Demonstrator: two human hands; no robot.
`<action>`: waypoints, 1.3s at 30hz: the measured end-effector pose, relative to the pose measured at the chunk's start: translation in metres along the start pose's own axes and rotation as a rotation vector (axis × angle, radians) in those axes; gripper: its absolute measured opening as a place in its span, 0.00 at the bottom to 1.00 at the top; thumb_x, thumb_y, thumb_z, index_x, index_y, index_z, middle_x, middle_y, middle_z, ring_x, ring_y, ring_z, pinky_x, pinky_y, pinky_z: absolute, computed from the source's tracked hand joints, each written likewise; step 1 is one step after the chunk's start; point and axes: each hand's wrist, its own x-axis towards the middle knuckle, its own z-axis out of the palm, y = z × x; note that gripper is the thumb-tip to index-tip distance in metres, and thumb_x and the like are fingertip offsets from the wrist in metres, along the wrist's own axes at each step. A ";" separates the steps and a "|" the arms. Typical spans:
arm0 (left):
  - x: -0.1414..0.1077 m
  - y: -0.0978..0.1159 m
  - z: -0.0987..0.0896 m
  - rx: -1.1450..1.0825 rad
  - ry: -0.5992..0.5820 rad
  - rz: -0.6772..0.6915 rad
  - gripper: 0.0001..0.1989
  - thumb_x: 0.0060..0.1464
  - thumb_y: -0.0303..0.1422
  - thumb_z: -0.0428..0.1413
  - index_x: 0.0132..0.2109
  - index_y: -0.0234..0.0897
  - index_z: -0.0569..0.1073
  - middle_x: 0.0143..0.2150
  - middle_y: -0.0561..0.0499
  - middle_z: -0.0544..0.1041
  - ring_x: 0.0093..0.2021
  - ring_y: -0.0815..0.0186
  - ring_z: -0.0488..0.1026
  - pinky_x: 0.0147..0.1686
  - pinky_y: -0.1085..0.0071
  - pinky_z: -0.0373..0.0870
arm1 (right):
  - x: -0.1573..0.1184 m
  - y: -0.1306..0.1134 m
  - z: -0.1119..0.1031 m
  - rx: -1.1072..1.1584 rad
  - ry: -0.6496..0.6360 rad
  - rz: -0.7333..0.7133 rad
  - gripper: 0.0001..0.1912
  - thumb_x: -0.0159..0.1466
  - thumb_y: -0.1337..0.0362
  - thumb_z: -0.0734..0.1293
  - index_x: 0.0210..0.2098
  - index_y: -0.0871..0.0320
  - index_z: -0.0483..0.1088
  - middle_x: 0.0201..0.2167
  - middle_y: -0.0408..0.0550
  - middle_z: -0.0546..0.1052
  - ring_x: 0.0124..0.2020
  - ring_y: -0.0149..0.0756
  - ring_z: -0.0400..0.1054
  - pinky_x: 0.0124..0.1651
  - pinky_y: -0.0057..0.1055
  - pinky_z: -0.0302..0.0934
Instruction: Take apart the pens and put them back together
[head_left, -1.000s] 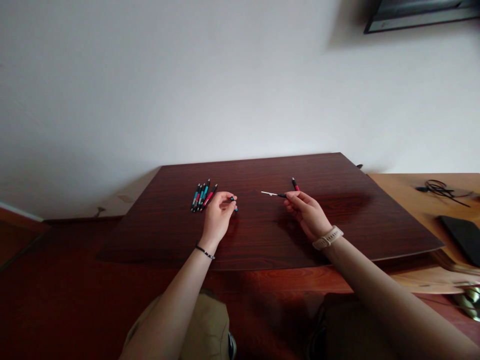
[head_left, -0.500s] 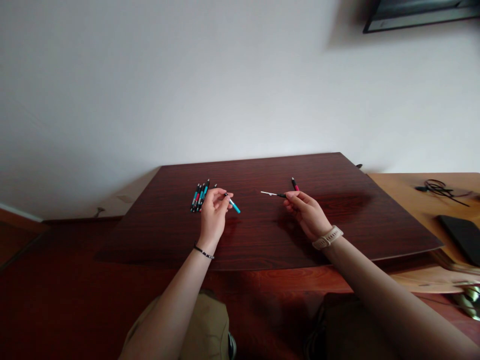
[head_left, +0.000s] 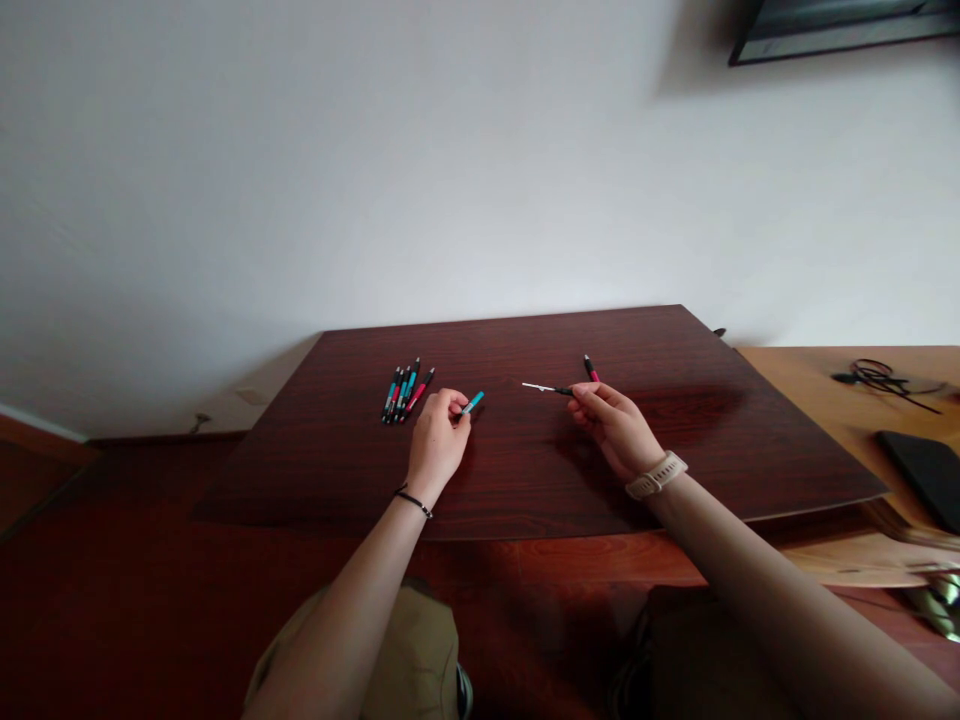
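My left hand is closed on a teal pen barrel, whose coloured end points up and to the right past the fingertips. My right hand pinches the black part of a pen, and a thin white refill sticks out of it to the left. A gap separates the two pen parts. Just beyond my left hand lie several pens side by side, teal and red with black ends. A red and black pen lies behind my right fingers, partly hidden.
The dark wooden table stands against a pale wall. To its right is a lighter wooden surface with a coiled black cable and a flat black object. A screen hangs at the upper right.
My left hand has turned and shifted slightly right and down; the teal barrel's end now points up instead of down. A red pen by the group is uncovered. My right hand stays put.
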 end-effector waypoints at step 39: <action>-0.011 0.042 -0.002 -0.165 -0.250 0.260 0.05 0.69 0.36 0.60 0.48 0.45 0.80 0.41 0.49 0.82 0.39 0.62 0.79 0.38 0.67 0.73 | -0.011 0.004 0.018 -0.361 -0.329 -0.064 0.20 0.63 0.46 0.77 0.41 0.55 0.78 0.31 0.46 0.82 0.32 0.34 0.73 0.37 0.31 0.65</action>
